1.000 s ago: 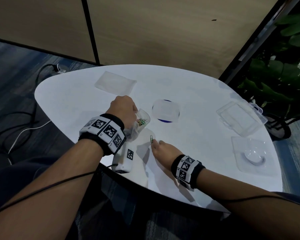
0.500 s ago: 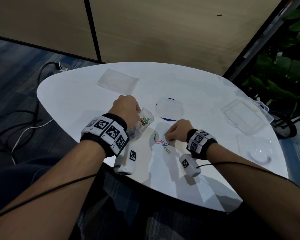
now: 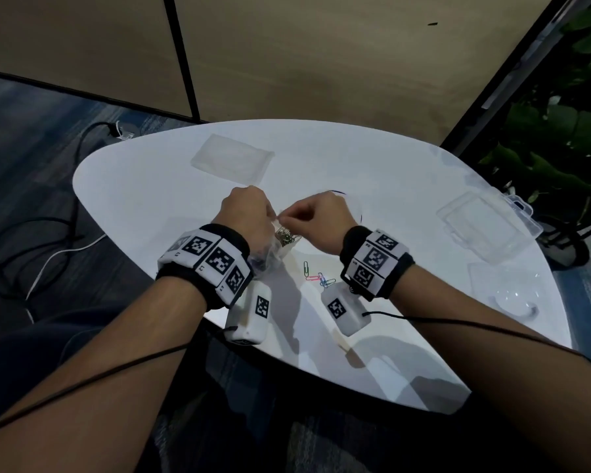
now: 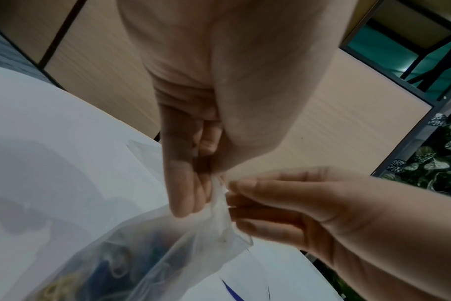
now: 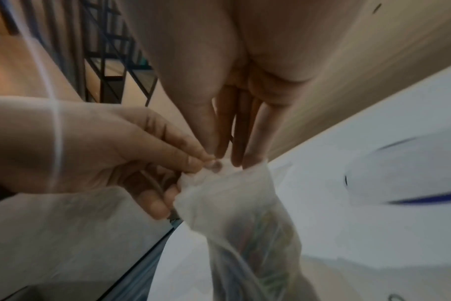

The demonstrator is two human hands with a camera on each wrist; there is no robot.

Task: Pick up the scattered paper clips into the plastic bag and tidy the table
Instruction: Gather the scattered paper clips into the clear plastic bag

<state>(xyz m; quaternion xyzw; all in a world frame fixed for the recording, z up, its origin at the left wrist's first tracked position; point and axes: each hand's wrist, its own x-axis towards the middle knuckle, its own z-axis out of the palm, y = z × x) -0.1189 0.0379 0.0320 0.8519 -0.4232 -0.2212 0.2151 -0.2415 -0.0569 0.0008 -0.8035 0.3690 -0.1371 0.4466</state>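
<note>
At the centre of the head view the left hand (image 3: 248, 213) pinches the top edge of the plastic bag (image 3: 280, 245), which hangs just below both grips, the right hand (image 3: 321, 220) pinches the same edge, and loose paper clips (image 3: 318, 276) lie on the table (image 3: 151, 186) lower right of the bag.

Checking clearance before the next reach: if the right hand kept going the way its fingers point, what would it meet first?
Almost at once, the plastic bag: the right hand points at its mouth, already at the left hand's grip.
</note>
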